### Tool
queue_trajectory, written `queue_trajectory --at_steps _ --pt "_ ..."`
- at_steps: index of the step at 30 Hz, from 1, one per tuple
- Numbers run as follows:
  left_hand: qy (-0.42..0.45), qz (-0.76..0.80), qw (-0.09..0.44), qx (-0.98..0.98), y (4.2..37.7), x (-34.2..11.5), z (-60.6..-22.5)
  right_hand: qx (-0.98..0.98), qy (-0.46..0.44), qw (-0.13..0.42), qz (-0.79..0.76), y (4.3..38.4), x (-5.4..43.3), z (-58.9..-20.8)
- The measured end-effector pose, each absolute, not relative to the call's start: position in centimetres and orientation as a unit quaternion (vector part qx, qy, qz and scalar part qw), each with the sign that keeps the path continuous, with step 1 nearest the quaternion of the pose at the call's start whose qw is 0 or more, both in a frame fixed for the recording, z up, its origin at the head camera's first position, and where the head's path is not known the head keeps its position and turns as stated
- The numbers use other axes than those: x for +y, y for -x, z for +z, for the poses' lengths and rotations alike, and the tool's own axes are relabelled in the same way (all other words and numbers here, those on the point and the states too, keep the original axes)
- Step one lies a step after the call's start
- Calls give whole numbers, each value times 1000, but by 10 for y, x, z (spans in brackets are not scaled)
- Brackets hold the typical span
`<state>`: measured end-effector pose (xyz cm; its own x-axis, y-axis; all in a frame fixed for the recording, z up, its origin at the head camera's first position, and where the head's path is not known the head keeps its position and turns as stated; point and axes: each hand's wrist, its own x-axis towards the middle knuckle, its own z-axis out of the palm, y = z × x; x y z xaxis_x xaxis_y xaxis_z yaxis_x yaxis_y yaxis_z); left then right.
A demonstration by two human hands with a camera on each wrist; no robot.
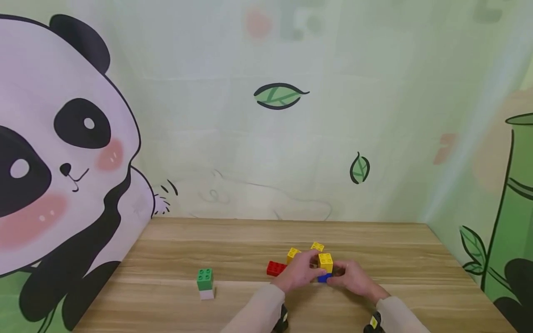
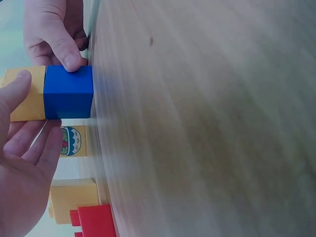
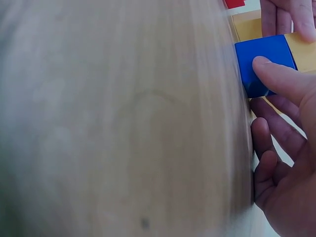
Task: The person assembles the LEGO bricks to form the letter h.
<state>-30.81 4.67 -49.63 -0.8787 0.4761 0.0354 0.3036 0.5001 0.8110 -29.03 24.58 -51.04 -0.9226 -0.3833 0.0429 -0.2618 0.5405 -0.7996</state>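
A yellow toy brick (image 1: 325, 262) sits on top of a blue brick (image 1: 323, 279) near the middle of the table, and the two meet face to face. My left hand (image 1: 299, 271) pinches the yellow brick between thumb and fingers from the left; its fingers also reach the blue brick's edge in the left wrist view. From the right, my right hand (image 1: 353, 277) grips the blue brick low down, its thumb flat against the blue side (image 3: 247, 57) in the right wrist view. The blue brick's underside is at the tabletop.
Behind my left hand lie a red brick (image 1: 275, 268) and a yellow brick (image 1: 293, 254). Another yellow brick (image 1: 318, 246), with a printed picture (image 2: 74, 141), stands further back. To the left, a green brick (image 1: 205, 280) tops a white brick (image 1: 207, 294). A panda-printed backdrop (image 1: 208, 138) borders the table.
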Motion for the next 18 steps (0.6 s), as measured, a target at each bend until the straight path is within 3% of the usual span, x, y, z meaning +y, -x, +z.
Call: queue_trajectory --at_steps 18 --pt "-235 470 93 846 302 14 -490 887 169 49 -426 288 248 -510"
